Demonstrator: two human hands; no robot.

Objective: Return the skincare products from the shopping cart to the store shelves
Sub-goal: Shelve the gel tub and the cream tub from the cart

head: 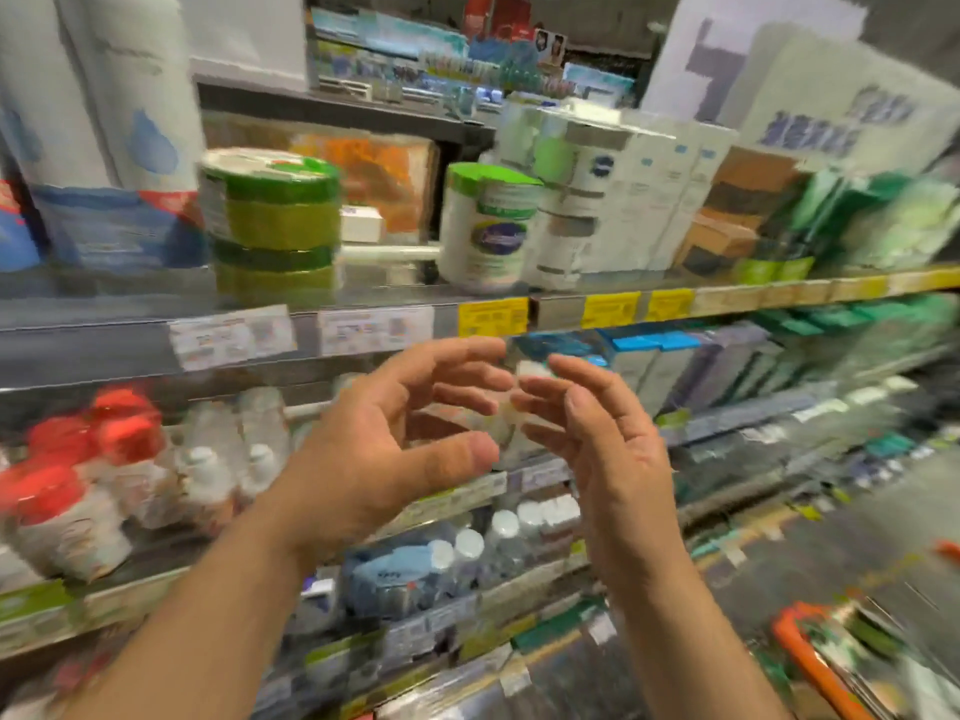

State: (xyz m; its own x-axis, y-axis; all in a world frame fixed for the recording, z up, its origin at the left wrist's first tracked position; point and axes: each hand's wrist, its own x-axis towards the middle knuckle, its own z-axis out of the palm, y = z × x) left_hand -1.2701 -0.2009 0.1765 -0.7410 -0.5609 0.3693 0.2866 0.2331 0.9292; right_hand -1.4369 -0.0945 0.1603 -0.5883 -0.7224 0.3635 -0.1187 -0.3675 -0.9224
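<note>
My left hand [395,433] and my right hand [597,439] are raised side by side in front of the shelves, palms facing each other, fingers loosely spread and holding nothing. Above them on the upper shelf [727,298] stands a white tub with a green lid [485,228], next to a stack of green tins [272,220] and white skincare boxes [639,194]. The orange rim of the shopping cart [810,662] shows at the bottom right, with blurred products inside. The whole view is smeared by motion.
Red-capped bottles [78,459] and clear white-capped bottles [228,459] fill the middle shelf at left. Blue and teal boxes [675,366] line it at right. Small white-capped bottles [498,543] sit on the lower shelf. Yellow price tags [493,317] run along the shelf edge.
</note>
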